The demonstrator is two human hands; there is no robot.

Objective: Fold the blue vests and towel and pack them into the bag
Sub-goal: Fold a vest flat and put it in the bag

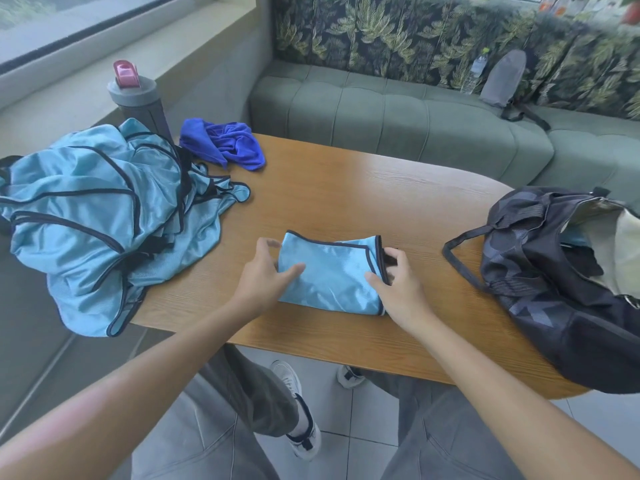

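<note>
A light blue vest point(332, 271), folded small with black trim, lies in the middle of the wooden table point(363, 188). My left hand point(263, 275) grips its left end, thumb on top and fingers curled round the edge. My right hand point(398, 282) grips its right end by the black trim. A heap of unfolded light blue vests point(93, 216) covers the table's left end and hangs over its edge. A crumpled dark blue towel point(228, 143) lies at the far left. The dark bag point(554, 282) sits open at the right end, its pale lining showing.
A grey bottle with a pink lid point(135, 98) stands behind the vest heap. A green sofa point(381, 109) runs behind the table, with a water bottle point(476, 72) and a grey pouch point(504, 79) on it. My legs and shoes are below the table's front edge.
</note>
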